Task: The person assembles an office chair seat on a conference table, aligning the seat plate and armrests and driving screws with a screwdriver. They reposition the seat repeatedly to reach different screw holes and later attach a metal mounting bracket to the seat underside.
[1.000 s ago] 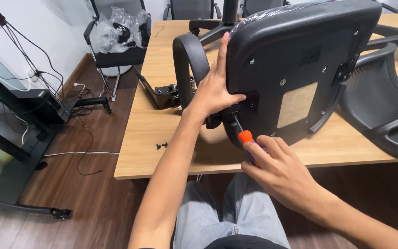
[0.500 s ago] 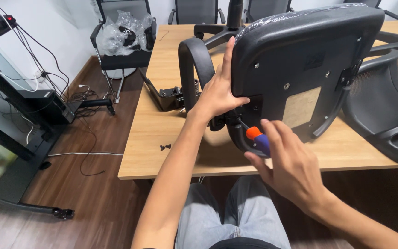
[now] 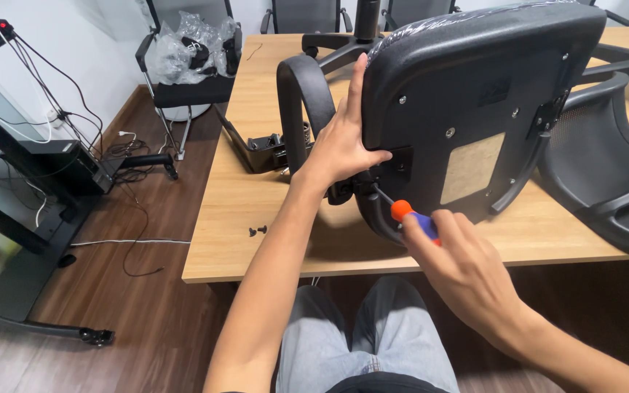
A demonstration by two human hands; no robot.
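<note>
A black plastic chair seat [image 3: 475, 94] stands on its edge on the wooden table [image 3: 256, 211], underside toward me. My left hand [image 3: 343, 142] presses flat against its left edge, next to the black armrest [image 3: 301, 109]. My right hand [image 3: 460, 262] grips a screwdriver [image 3: 405, 215] with an orange and blue handle; its shaft points up-left into the armrest bracket [image 3: 391, 166] on the seat. Two small black screws [image 3: 256, 231] lie loose on the table near the front edge.
A black chair back [image 3: 606, 175] lies on the table at right. A black mechanism part [image 3: 267, 151] sits behind the armrest. A chair with plastic wrap [image 3: 191, 54] stands at the back left, cables [image 3: 74, 124] trail on the wooden floor.
My right hand has closed its fingers around the screwdriver handle, and the tool stays at the bracket. My left hand holds the same place on the seat.
</note>
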